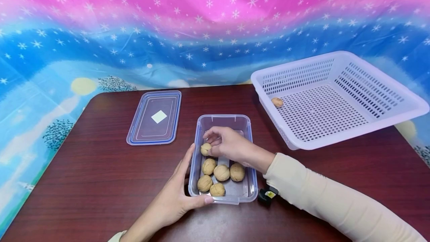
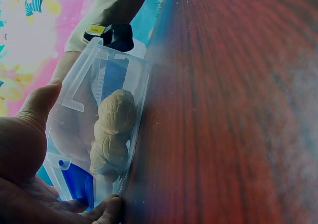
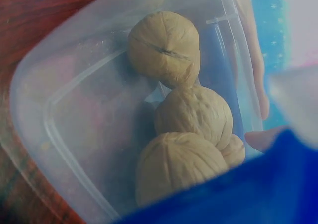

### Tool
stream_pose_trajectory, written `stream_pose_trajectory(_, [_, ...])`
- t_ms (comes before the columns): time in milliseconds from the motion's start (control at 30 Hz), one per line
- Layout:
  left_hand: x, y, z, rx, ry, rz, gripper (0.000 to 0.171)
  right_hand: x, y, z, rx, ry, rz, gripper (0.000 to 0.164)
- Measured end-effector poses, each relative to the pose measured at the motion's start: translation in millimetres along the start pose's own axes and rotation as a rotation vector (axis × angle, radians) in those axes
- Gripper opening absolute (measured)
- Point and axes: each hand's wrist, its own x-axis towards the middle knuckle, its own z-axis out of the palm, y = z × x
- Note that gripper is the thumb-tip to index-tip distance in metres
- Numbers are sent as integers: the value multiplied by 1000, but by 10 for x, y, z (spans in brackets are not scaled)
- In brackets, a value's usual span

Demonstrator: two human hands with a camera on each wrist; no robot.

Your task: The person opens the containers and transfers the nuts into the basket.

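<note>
A clear plastic box (image 1: 248,193) with several walnuts (image 1: 221,173) inside stands near the table's front. At its left front corner my left hand (image 1: 174,197) grips it, fingers along the side wall and thumb at the front rim. In the left wrist view the thumb (image 2: 42,100) lies by the rim. My right hand (image 1: 231,145) reaches into the box over its far half, fingers curled, pinching a walnut (image 1: 205,149) beside the left wall. In the right wrist view other walnuts (image 3: 166,45) lie on the box floor; the right fingers are hidden there.
A clear lid (image 1: 152,130) with blue edging and a white square lies left behind the box. To the right stands a white perforated basket (image 1: 289,137) holding one walnut (image 1: 277,102). A snowflake-patterned cloth (image 1: 208,47) hangs behind the table (image 1: 84,182).
</note>
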Motion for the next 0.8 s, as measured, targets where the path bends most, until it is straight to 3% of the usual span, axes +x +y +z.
stream_pose_trajectory(267, [4, -4, 2, -7, -1, 23, 126, -13, -15, 1, 48, 19, 10, 41])
stream_pose_trajectory(500, [5, -6, 7, -13, 0, 25, 126, -36, -28, -3, 172, 6, 19, 31])
stream_pose_trajectory(800, [-2, 2, 6, -9, 0, 7, 127, -44, -30, 0, 193, 6, 5, 27])
